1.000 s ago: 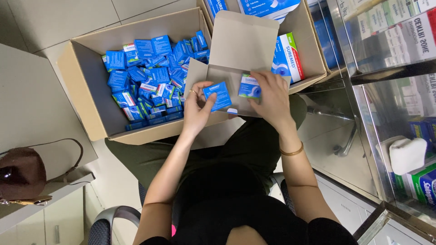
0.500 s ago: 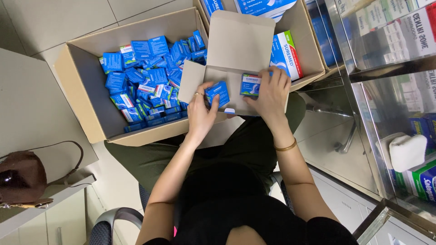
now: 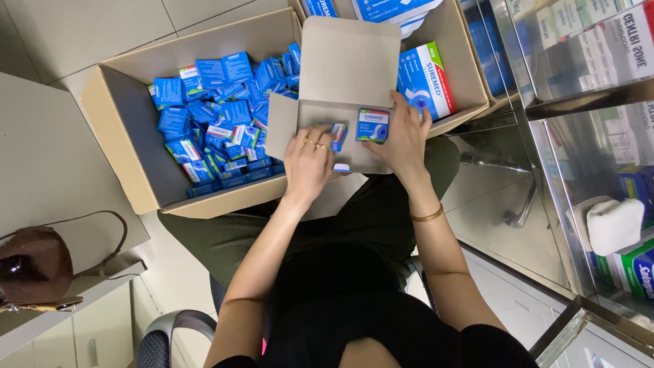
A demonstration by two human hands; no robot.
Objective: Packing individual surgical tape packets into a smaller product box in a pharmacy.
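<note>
At frame centre, a small blue packet (image 3: 372, 125) stands in the little open carton (image 3: 347, 82), gripped by the right hand (image 3: 403, 140). The left hand (image 3: 308, 163) pinches another packet (image 3: 338, 133) beside it. A big cardboard box (image 3: 129, 163) of blue packets fills the upper left.

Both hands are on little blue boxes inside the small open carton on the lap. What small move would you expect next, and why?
Probably the right hand presses its small blue box down flat beside the one under the left hand. That box stands upright against the small open carton, which looks mostly unfilled, while the large carton to the left holds a loose heap of the same boxes.
</note>
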